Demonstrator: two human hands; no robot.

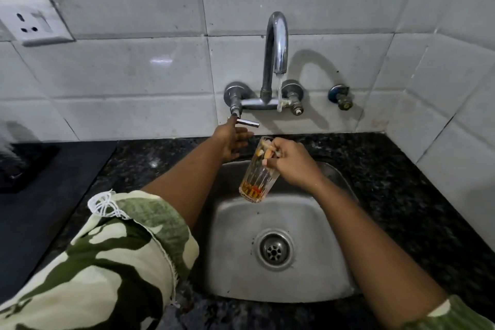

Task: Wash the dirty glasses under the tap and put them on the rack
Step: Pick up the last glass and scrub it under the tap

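- The right hand (290, 162) gripped the glass (258, 170) at its rim, fingers curled inside, above the sink (316, 270).
- Orange dregs sat in the glass's bottom.
- The left hand (232, 139), fingers loosely spread, touched the tap (276, 43) lever (247, 122); water ran.

From my feed I see glossy white tiles (134, 69) with dark grout lines covering the wall, a white socket (32, 21) mounted at upper left, a speckled black granite counter (401, 182) below, a dark flat slab (34, 209) lying at left, and light glinting off the tiles
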